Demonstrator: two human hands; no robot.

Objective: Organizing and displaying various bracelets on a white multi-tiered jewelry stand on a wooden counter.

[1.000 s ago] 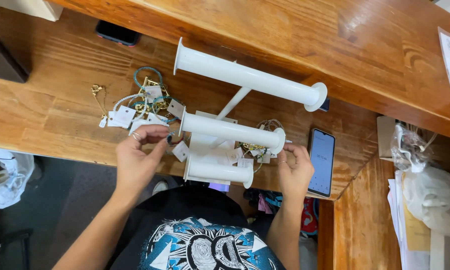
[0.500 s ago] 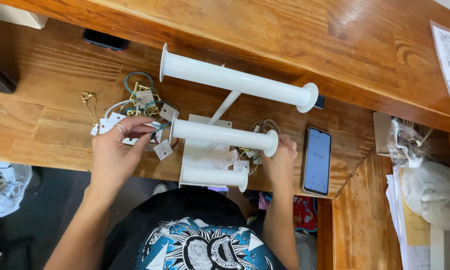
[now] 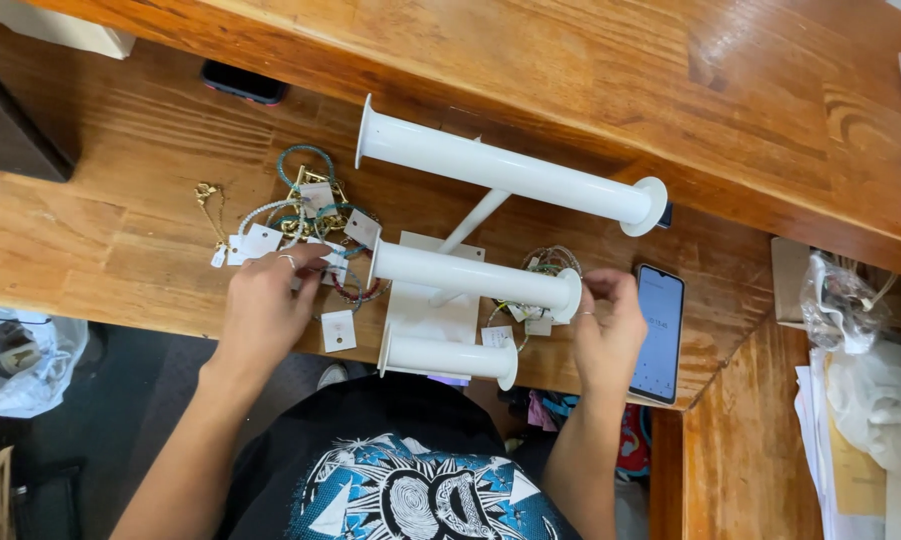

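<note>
While the left hand lies spread over tagged bracelets, partly hiding them, the right hand pinches the end cap of the white display stand's middle bar; its three bars run left to right across the wooden table. Farthest, a dark phone is half hidden under the ledge.

Small white tags among bracelets; lit phone screen right
</note>
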